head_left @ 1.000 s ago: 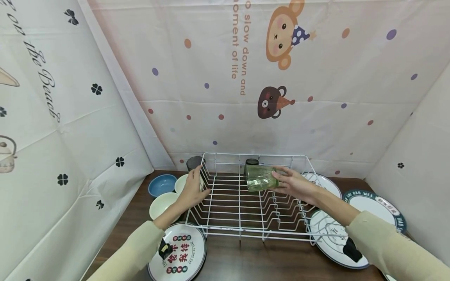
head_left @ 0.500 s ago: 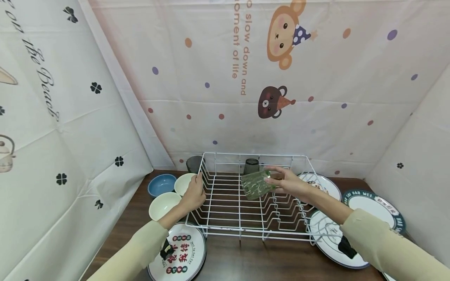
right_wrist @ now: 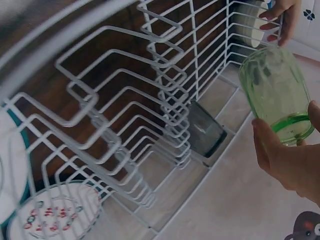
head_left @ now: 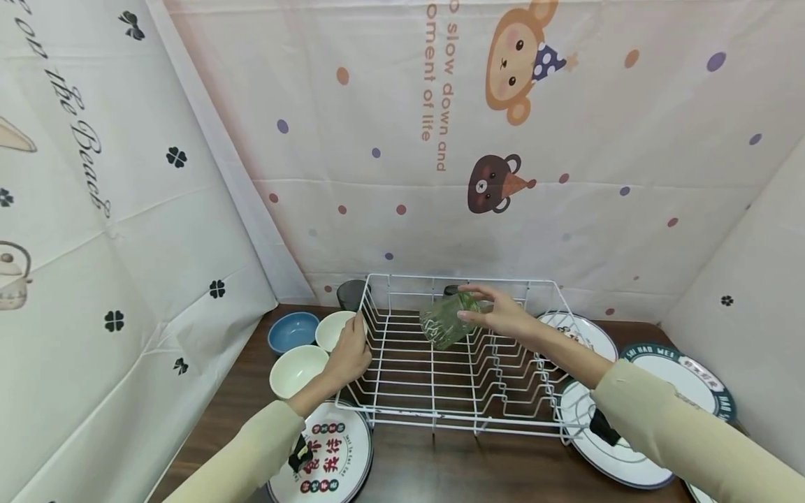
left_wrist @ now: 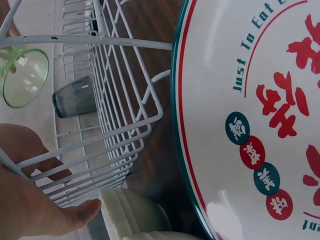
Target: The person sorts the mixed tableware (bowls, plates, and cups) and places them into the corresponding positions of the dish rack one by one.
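Note:
My right hand [head_left: 503, 314] holds a clear green drinking glass [head_left: 443, 323] near its base. The glass is tilted over the rack, its mouth pointing left and down; in the right wrist view, thumb and fingers are around the base end of the glass [right_wrist: 275, 90]. At the left side of the white wire dish rack [left_wrist: 75, 39], my left hand [head_left: 349, 353] grips the wire rim. A dark grey glass [right_wrist: 205, 131] stands mouth down in the rack's back row, mostly hidden in the head view behind the right hand and green glass.
Left of the rack are a blue bowl [head_left: 293, 332], cream bowls [head_left: 298, 370] and another dark glass [head_left: 351, 295]. A plate stack [head_left: 352, 433] lies at the front left. More plates [head_left: 698, 381] lie to the right. A printed cloth [head_left: 402, 140] hangs close behind.
My right hand has carried the green glass leftward and tipped its mouth further down. My left hand has drawn its fingers in around the rack's left rim.

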{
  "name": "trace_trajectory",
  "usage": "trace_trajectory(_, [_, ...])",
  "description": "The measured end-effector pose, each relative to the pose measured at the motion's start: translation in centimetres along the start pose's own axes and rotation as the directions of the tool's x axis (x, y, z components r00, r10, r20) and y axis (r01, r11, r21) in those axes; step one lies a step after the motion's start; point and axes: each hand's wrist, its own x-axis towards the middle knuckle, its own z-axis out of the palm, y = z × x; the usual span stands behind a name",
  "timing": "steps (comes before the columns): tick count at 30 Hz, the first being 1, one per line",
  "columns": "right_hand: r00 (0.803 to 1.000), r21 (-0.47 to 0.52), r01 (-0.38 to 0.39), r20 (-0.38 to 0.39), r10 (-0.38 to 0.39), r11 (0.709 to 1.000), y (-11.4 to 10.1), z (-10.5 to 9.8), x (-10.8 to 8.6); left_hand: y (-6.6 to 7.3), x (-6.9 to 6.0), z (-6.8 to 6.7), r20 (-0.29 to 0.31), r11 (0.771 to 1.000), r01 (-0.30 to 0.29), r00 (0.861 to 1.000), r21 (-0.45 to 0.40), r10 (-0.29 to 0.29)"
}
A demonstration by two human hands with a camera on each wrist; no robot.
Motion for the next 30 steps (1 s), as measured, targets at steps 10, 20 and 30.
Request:
trace_trajectory(10, [0.986,-0.095,0.118,-0.107,-0.128,0.988,-1.4,-0.5,3.4,0.5,0.1,0.5,-0.063,0.996,-0.015,0.998,-0.084,0.01])
trace_trajectory(20, [0.987,-0.351,0.104,-0.076,-0.139,0.93,-3.4,1.1,8.8,0.5,-0.1,-0.1,-0.108,1.0,0.01,0.994,-0.025,-0.012])
trace_trajectory(30, [0.994,-0.537,0.091,0.001,-0.108,0.839,-3.9,2.9,12.2,0.5,-0.1,0.0,-0.099,0.999,0.014,0.995,0.042,-0.009])
